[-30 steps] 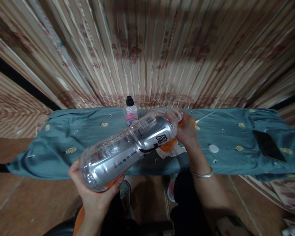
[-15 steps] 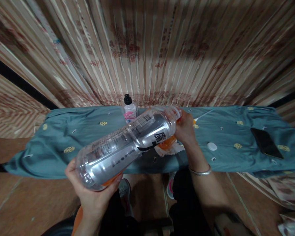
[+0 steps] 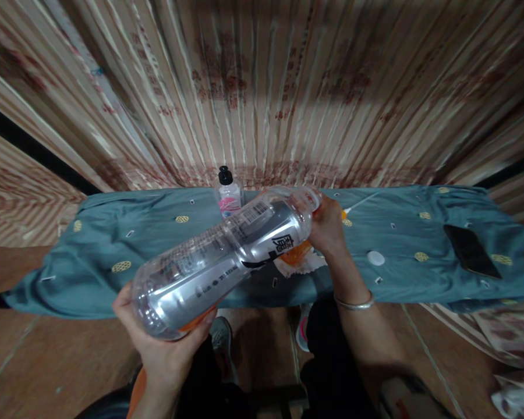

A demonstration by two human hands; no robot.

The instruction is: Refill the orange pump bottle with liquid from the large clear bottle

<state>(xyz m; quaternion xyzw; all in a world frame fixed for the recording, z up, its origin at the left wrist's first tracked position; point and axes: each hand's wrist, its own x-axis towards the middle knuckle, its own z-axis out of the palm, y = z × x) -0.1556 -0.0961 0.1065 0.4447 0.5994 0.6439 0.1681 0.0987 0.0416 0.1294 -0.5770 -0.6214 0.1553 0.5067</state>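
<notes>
While the left hand (image 3: 166,343) cups the base of a large clear plastic bottle (image 3: 227,256) from below, its fingers wrapped around the bottom and closed on it, the right hand (image 3: 327,227) grips the neck end, fingers curled about the mouth so that the opening itself is hidden. The bottle lies tilted in the air above the near edge of the bench (image 3: 113,250), base low and toward the person, neck raised and pointing to the far right; it looks empty, with a printed label and a barcode showing through the wall. A white cap (image 3: 375,258) lies loose on the blue-green cloth just right of the right wrist, which suggests the bottle stands uncapped (the neck is covered by the hand, so this cannot be confirmed). Under the neck rests an orange and white wrapper (image 3: 299,261), and behind the bottle stands a small bottle with a black cap (image 3: 228,195). A dark phone (image 3: 470,251) lies well apart at the right. The step in hand appears to be turning or inspecting the bottle between both hands; the next move would call for a steady hold at the base while the right hand works at the neck
</notes>
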